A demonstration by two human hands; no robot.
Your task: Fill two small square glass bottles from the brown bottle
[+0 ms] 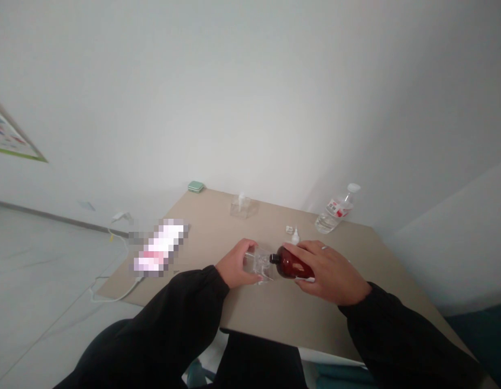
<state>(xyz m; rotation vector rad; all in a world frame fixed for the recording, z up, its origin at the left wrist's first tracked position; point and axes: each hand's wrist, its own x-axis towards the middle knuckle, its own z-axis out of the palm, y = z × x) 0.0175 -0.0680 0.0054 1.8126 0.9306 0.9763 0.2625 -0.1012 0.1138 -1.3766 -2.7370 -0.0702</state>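
**Brown bottle tipped at clear container, mid-table**

Right hand has its fingers wrapped over the brown bottle, which lies tilted with its neck at the clear container. Left hand has its fingers clamped around that container. Both sit mid-table, with bare top toward the near edge. The water bottle has a red-white label, text too small to read. Green case sits at the far corner edge.

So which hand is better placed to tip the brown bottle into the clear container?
Right, likely: the right hand grips the brown bottle, neck at the clear container, which the left hand holds.
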